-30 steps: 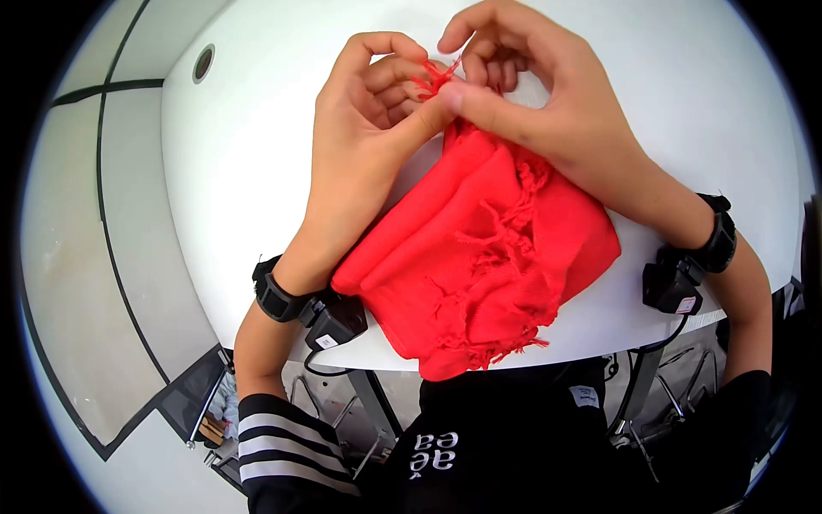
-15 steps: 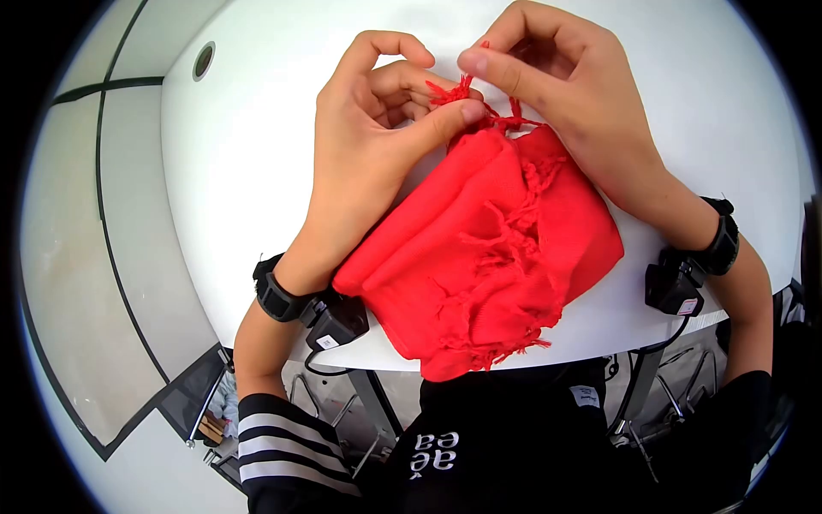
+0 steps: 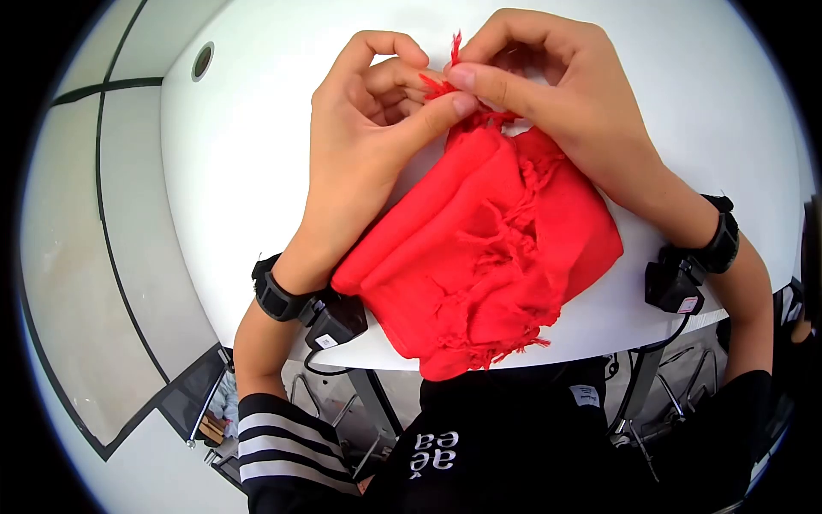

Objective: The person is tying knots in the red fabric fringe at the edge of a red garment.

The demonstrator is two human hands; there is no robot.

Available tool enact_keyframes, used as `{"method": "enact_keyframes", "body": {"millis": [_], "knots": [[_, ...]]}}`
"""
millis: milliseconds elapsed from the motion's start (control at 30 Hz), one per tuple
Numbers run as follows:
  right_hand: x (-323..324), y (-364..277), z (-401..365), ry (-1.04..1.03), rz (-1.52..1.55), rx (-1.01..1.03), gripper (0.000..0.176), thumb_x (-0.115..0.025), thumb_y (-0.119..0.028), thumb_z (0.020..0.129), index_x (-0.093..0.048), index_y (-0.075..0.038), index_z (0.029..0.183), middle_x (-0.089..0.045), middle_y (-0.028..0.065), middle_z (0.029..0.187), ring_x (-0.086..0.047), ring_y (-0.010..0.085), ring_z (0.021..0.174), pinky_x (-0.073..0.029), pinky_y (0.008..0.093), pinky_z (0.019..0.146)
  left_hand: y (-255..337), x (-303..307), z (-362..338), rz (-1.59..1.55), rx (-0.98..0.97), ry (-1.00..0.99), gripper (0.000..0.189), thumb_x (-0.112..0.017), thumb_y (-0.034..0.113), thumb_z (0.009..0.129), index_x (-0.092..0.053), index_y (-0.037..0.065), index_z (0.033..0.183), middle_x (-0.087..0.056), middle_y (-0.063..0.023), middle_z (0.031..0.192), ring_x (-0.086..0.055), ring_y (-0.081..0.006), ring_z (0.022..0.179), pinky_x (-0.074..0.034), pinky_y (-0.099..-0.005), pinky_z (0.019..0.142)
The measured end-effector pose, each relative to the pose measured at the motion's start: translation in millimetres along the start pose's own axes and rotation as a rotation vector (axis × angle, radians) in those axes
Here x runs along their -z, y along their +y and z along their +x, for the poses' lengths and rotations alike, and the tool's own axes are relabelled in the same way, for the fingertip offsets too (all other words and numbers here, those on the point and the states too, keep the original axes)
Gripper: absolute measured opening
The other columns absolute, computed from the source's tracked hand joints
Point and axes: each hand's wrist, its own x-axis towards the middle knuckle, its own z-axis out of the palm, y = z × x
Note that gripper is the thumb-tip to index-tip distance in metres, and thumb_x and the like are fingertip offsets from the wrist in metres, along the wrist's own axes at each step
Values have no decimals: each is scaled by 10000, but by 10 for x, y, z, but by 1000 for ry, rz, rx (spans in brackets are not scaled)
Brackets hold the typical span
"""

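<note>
While the left hand [image 3: 364,120] pinches red fringe [image 3: 438,86] between its thumb and a finger, with its top finger arched free above, the right hand [image 3: 578,98] pinches a strand of that fringe just beside it. The strand's tip [image 3: 455,49] pokes up past the right thumb, and the fingertips behind that thumb are partly hidden. Both hands belong to the red scarf [image 3: 488,257] at its far end, the left toward eleven o'clock from the scarf's middle and the right toward one o'clock. The scarf lies bunched and folded on the white tabletop [image 3: 248,171], its lower end reaching the near edge at six o'clock, and more knotted tassels [image 3: 514,236] run down its front. From the scarf's middle, a round hole [image 3: 203,62] in the tabletop sits at ten o'clock. Each wrist wears a black strap: the left strap [image 3: 276,295], with a small black box [image 3: 336,324], is at eight o'clock, and the right strap [image 3: 719,240], with a matching box [image 3: 674,285], is near three. Below, at six o'clock, is a black shirt [image 3: 514,437] with white lettering.
</note>
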Motion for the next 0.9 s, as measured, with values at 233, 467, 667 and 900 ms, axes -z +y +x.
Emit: {"method": "enact_keyframes", "body": {"millis": [233, 467, 667, 900], "knots": [[-25, 36, 22, 53, 79, 2, 146, -628, -122, 914, -618, 22, 933, -644, 53, 840, -571, 85, 765, -476, 219, 681, 43, -20, 9, 43, 15, 32, 219, -715, 30, 835, -606, 1, 1023, -664, -53, 877, -629, -83, 789, -504, -195, 733], [4, 64, 79, 44, 123, -15, 127, -576, -97, 928, -589, 22, 970, -618, 53, 871, -559, 92, 804, -461, 230, 734, 62, 41, -12, 65, 13, 11, 167, -655, 139, 905, -625, 5, 1000, -647, -20, 882, -567, -68, 793, -442, -211, 717], [-38, -8, 101, 85, -6, -75, 133, -555, -106, 939, -578, 21, 969, -593, 43, 854, -526, 86, 796, -439, 230, 732, -24, 59, -8, 59, 18, 29, 207, -569, 230, 967, -609, 27, 978, -584, 10, 797, -494, -52, 724, -392, -197, 677], [-29, 136, 91, 61, 193, -59, 165, -510, -129, 974, -542, 31, 994, -564, 41, 877, -504, 77, 799, -429, 217, 726, -12, 28, -9, 13, 44, 51, 248, -511, 288, 995, -574, 51, 959, -529, 26, 734, -446, -45, 685, -354, -196, 634]]}}
